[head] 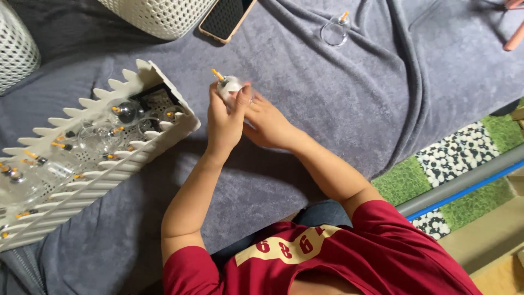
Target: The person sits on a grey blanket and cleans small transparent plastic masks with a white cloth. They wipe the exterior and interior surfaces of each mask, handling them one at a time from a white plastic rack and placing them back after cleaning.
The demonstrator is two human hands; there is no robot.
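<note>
Both hands meet mid-frame over grey blanket (305, 71): L hand (222, 117) wraps small clear cup (228, 84) w/ orange-tipped valve, fingers pressed around it, prob. to steady it; R hand (267, 123) fingertips pinch cup rim from right. More such cups sit in white slatted basket (109, 175) at left, w/in L-hand reach; 1 loose cup (334, 33) lies far, near phone (226, 19)

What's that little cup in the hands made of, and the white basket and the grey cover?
Small cup: looks like clear glass or plastic, glossy and see-through, with a yellow tip.
White basket: seemingly moulded plastic, matte, slatted and perforated.
Grey cover: soft fabric, fuzzy and wrinkled into folds.
</note>
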